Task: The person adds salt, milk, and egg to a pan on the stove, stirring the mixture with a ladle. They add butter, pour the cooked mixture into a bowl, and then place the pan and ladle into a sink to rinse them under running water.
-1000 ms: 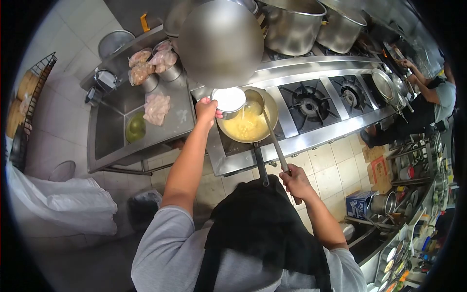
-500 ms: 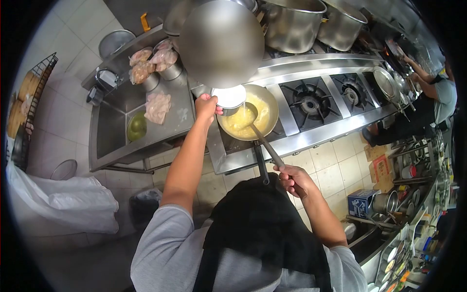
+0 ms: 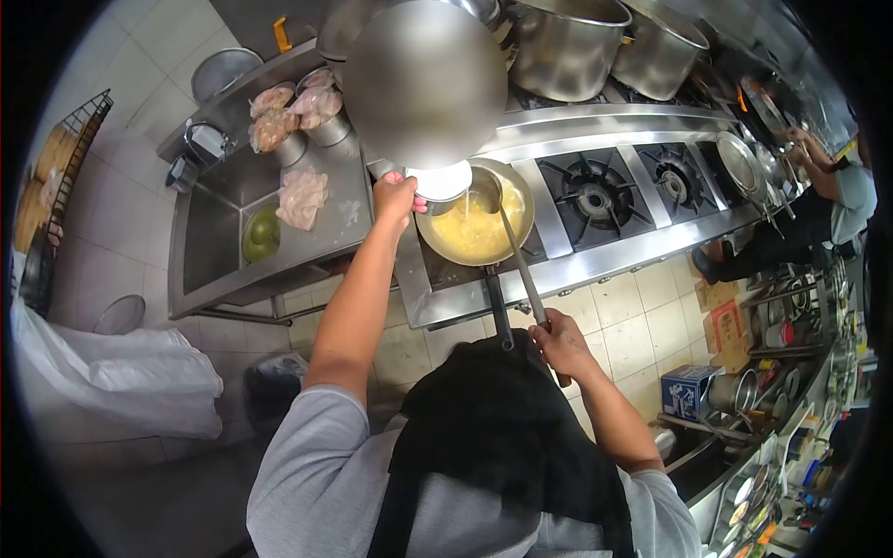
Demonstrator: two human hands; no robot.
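My left hand (image 3: 398,199) is closed on the rim of a small metal bowl (image 3: 435,209) with white contents, tilted over the left side of a frying pan (image 3: 526,223). A thin white stream runs from it towards the ladle. Yellow, lumpy food (image 3: 470,230) lies in the pan, which sits on the stove with its black handle towards me. My right hand (image 3: 562,343) is wrapped round the handle of a long ladle (image 3: 523,265). The ladle's bowl is inside the pan, near the far edge, beside the small bowl.
Two bare burners (image 3: 595,192) lie right of the pan. Large pots (image 3: 569,56) stand behind. Left is a steel sink counter (image 3: 344,237) with bagged raw meat (image 3: 302,198). A co-worker (image 3: 823,186) stands far right. A round blur hides the area beyond the small bowl.
The ladle's bowl has moved to the far side of the pan, and its handle stands steeper. My right hand has shifted slightly towards me and right. The small bowl stays almost in place.
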